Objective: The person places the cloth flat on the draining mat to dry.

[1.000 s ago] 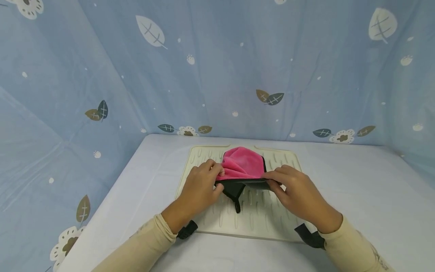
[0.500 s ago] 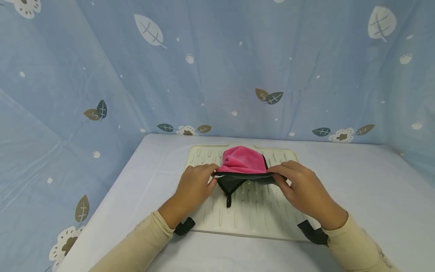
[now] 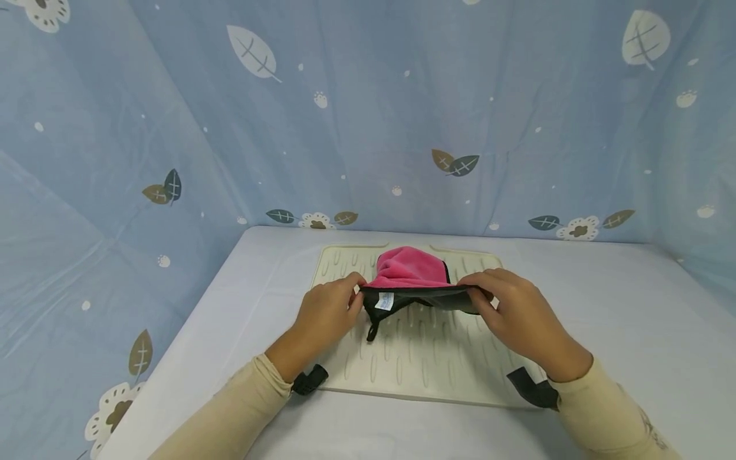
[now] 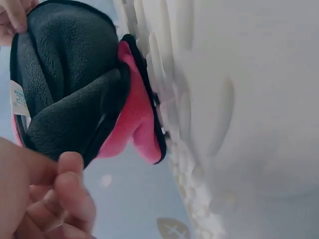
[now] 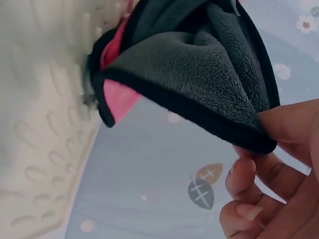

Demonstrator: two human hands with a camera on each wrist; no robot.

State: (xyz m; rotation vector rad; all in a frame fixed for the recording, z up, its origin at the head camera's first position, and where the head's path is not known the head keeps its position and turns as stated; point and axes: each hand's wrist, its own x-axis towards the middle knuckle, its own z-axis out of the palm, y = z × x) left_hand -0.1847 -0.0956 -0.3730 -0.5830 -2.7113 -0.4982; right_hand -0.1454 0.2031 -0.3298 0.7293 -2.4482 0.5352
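Observation:
A two-sided cloth (image 3: 409, 268), fuzzy pink on one face and dark grey on the other with black edging, is held up by its near edge over a cream ribbed mat (image 3: 402, 377). My left hand (image 3: 324, 316) pinches that edge at its left end, beside a small white tag (image 3: 384, 301) and a hanging black loop (image 3: 372, 331). At the right end, my right hand (image 3: 517, 316) pinches a corner between thumb and fingers. The right wrist view shows the grey face (image 5: 189, 69) sagging in folds. The far part of the cloth rests on the mat.
The mat lies on a white-covered table (image 3: 621, 306). A blue curtain (image 3: 368, 115) with leaf and flower prints rises behind and at the sides. Black straps (image 3: 531, 388) are at both wrists.
The hands have moved a little apart and the near edge is higher and stretched straighter. The tag has come into view, and the loop has shifted left.

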